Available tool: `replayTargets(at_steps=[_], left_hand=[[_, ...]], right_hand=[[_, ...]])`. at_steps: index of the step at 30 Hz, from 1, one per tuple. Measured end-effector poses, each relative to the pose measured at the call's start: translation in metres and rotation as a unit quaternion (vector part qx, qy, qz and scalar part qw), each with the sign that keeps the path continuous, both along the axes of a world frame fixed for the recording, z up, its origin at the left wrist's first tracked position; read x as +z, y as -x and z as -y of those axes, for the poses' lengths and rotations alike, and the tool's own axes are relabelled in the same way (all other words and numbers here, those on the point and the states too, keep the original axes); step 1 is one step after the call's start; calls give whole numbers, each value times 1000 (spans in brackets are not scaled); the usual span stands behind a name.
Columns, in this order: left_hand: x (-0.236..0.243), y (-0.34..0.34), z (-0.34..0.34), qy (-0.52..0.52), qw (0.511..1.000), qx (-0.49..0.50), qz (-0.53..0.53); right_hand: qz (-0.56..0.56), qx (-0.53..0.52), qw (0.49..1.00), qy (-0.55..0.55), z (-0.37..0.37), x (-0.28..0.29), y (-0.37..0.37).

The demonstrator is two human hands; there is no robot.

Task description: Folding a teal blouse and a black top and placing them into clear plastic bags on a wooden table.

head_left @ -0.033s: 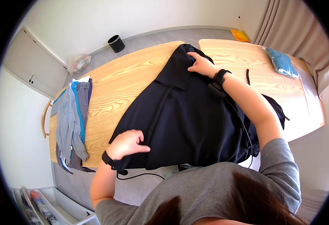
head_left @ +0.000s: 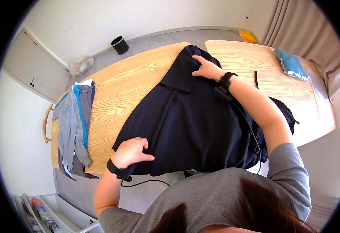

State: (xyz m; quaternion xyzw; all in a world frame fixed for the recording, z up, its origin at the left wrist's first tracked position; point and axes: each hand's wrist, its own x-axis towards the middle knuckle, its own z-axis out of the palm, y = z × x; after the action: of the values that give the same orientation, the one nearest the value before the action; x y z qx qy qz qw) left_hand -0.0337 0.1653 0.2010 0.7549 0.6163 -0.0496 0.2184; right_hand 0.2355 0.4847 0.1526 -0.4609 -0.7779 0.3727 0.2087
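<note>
I have the black garment (head_left: 193,124) spread across the middle of the dial, lying on the wooden table (head_left: 113,103) with its folded sleeve (head_left: 177,77) pointing toward 12 o'clock. My left hand (head_left: 131,153), between 7 and 8, is half open over the cloth, thumb apart from loosely bent fingers, gripping nothing I can see. My right hand (head_left: 207,68), at 1, is by the sleeve's upper part, thumb and forefinger spread (its other fingers are hidden from me). Grey clothes (head_left: 71,116) sit at 9, a blue wrapped packet (head_left: 291,65) at 2.
</note>
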Motion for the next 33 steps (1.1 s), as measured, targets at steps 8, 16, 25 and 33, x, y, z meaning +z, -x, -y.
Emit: replayTargets(at_steps=[8, 16, 25, 33], left_hand=[[-14, 12, 14, -50, 989, 69, 122], [44, 105, -31, -157, 812, 402, 394], [16, 186, -140, -246, 731, 436, 463], [-53, 261, -180, -398, 700, 482, 345]], right_hand=[[62, 41, 997, -37, -6, -24, 15], [-407, -123, 902, 72, -63, 33, -38], [-418, -207, 882, -65, -102, 69, -80], [-314, 104, 943, -21, -98, 50, -35]])
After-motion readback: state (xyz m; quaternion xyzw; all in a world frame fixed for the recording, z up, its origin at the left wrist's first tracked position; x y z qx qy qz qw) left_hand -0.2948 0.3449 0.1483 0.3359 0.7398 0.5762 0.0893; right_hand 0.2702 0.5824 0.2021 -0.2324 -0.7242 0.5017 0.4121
